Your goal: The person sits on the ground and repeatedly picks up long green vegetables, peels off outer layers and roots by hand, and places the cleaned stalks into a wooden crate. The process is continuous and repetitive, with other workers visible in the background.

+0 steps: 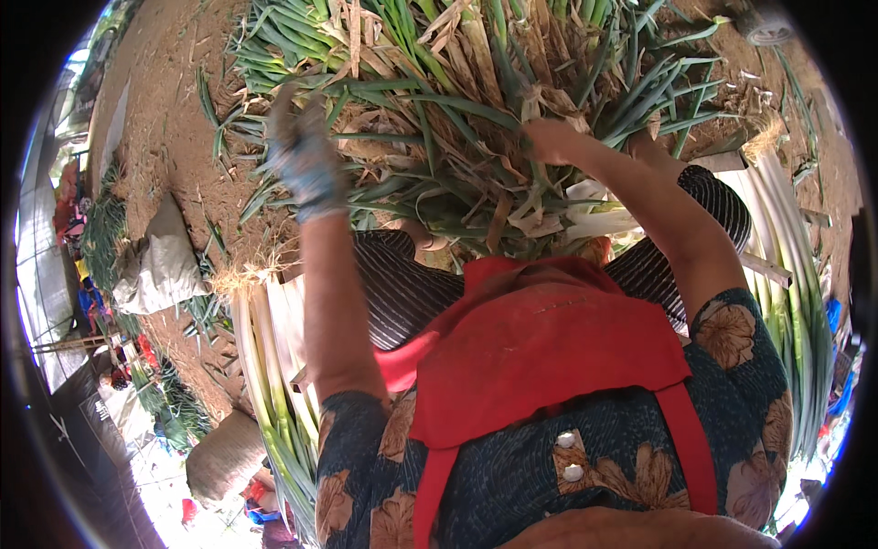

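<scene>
A large heap of long green onions [473, 55] with green leaves and dry brown husks lies before me on the ground. My left hand [302, 151], in a dirty, blue-grey glove, is raised near the heap's left side; it is blurred, so its fingers and anything in them cannot be made out. My right hand [552, 141], bare, is at the middle of the heap among dry leaves; its fingers are partly hidden, and whether they grip a stalk is unclear. Below it lie loose leaves and a pale stalk [603, 223].
Trimmed onions with pale stems and roots rest on supports at my left [264, 350] and right [782, 254]. A grey sack [161, 261] lies on the brown soil at left. A small wheel [768, 33] shows at the top right.
</scene>
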A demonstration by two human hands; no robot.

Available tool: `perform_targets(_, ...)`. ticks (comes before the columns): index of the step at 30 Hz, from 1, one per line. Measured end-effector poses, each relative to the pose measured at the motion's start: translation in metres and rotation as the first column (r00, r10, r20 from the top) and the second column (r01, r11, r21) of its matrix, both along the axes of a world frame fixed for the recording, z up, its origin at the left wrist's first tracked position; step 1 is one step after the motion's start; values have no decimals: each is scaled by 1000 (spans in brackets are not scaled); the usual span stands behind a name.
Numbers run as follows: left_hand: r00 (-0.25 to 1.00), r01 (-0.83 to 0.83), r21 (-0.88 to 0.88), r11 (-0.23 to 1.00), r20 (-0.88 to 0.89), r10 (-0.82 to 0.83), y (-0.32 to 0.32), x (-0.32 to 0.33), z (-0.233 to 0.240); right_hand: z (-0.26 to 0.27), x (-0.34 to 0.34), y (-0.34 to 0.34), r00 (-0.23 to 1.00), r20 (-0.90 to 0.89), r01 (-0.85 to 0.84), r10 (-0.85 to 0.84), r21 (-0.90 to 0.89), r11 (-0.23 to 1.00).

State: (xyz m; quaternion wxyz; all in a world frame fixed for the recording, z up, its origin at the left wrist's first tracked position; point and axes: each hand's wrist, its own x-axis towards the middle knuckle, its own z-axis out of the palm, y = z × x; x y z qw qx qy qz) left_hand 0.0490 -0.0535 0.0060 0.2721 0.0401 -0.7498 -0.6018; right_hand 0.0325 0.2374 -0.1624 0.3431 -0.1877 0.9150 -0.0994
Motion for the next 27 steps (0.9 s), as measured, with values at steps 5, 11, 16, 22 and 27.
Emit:
perform_targets(5,981,195,73,978,5,-196,44,-35,-27,-3,-70,-47,973,-186,77,-140,-309,948)
perform_targets(11,974,162,276,948,108,-198,32,-32,-21,-67,-10,-80,997,-9,-73,73,17,997)
perform_targets(16,957,160,442,883,150,-249,29,-24,-15,-103,153,-66,887,222,-380,404,-146,914)
perform_targets(22,946,145,416,898,209,-250,26,-14,-11,-39,-59,-110,980,50,199,-193,-297,934)
perform_targets(27,951,163,543,824,137,-278,24,-22,-8,-112,-83,-91,968,202,-152,151,-7,988)
